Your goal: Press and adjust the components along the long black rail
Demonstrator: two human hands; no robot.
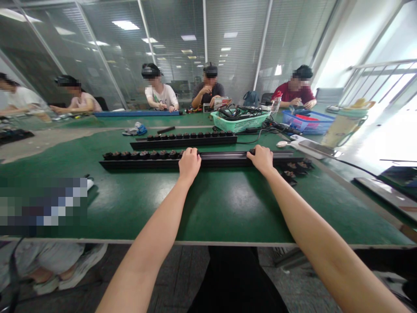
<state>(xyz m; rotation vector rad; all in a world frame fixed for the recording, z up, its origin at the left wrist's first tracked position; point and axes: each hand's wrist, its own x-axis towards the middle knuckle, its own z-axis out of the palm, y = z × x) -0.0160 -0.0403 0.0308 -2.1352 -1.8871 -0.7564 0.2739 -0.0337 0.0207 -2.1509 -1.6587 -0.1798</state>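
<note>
The left hand (189, 165) and the right hand (260, 159) were both on a long black bar (224, 160). The bar lay flat on a green table top (228, 204), not far from the table's near edge. Each hand was curled over the bar, with the fingers shut on it.

Small round black knobs (140, 155) stood in a row along the left part of the bar. The part between the hands and the part past the right hand looked bare, so about half of the bar had knobs. More loose knobs (295, 168) lay in a small heap on the table, just by the bar's right end. A second black bar (184, 141) lay farther away, and it had knobs nearly all along it.

Past that bar sat a green plastic basket (239, 124) full of black cables (236, 112). To its right was a blue plastic basket (308, 126) with red things (306, 117) inside. I could not tell what the red things were.
</note>
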